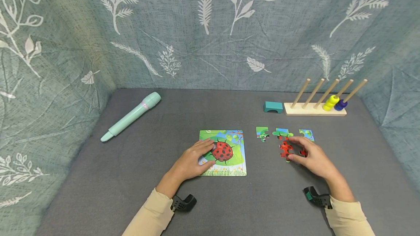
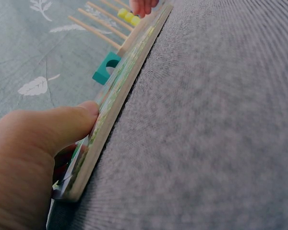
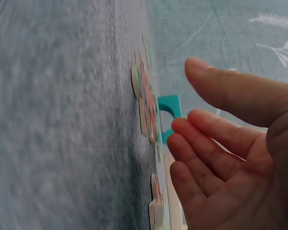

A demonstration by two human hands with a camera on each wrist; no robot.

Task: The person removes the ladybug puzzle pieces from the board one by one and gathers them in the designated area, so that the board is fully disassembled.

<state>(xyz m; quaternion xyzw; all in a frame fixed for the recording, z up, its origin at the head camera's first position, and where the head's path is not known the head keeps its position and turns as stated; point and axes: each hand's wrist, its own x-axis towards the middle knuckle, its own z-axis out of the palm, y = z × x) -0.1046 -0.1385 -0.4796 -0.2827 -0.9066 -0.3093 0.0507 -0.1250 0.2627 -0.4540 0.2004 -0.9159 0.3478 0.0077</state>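
A square ladybug puzzle board (image 1: 234, 168) lies on the table in the middle of the head view. Across its left part rests my left hand (image 1: 188, 161), fingers and thumb spread on the picture; in the left wrist view the thumb (image 2: 74, 122) lies along the board's edge. My right hand (image 1: 311, 157) hovers over loose puzzle pieces, thumb and fingers apart with nothing between them. Close to its fingertips are red spotted pieces (image 1: 285, 150). Another red piece (image 1: 303, 153) is partly hidden beneath that hand.
Green and blue pieces lie behind: one with a green corner (image 1: 262, 132), one wide (image 1: 283, 132), one at right (image 1: 307, 134). Farther back stand a teal arch block (image 1: 273, 106) and a wooden peg rack (image 1: 315, 110) with yellow and blue beads. A mint toy microphone (image 1: 131, 117) lies left.
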